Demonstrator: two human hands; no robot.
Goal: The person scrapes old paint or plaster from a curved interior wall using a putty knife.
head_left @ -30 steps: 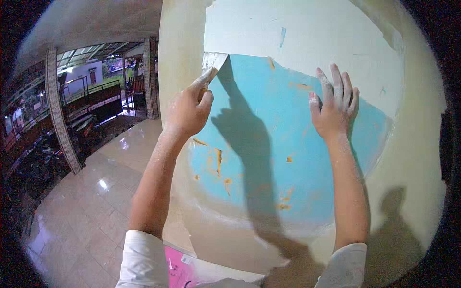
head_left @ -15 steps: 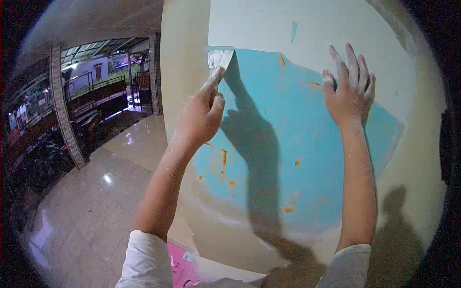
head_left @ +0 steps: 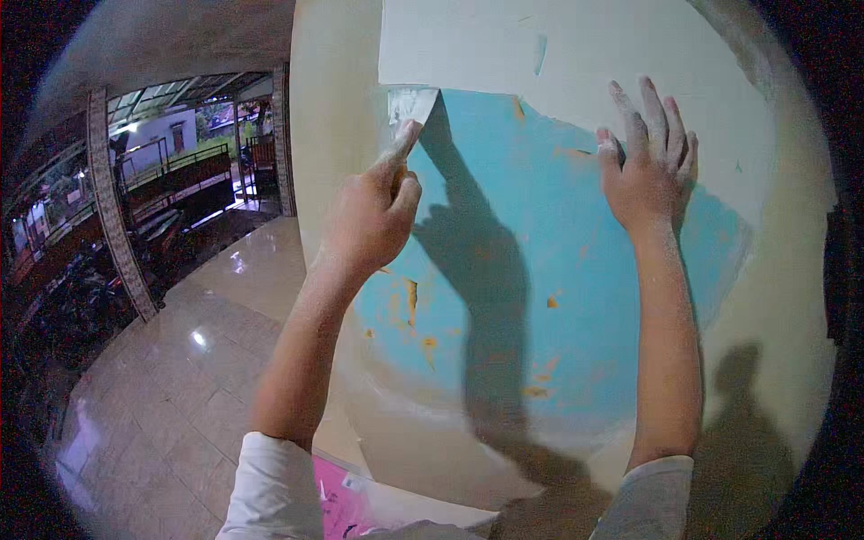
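At the top of the blue patch (head_left: 576,234), left fingers (head_left: 402,147) tight around a scraper (head_left: 418,102), right fingers (head_left: 634,133) apart

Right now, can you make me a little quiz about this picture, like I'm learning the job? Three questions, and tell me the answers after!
1. What does the left hand hold?
2. True or false: the right hand is balled into a fist.
3. Where is the white patch?
A) Mostly below the blue patch
B) Mostly above the blue patch
C) On the floor

Key:
1. A scraper, with its blade at the upper left of the blue patch.
2. False: it is open, with its fingers stretched out.
3. B
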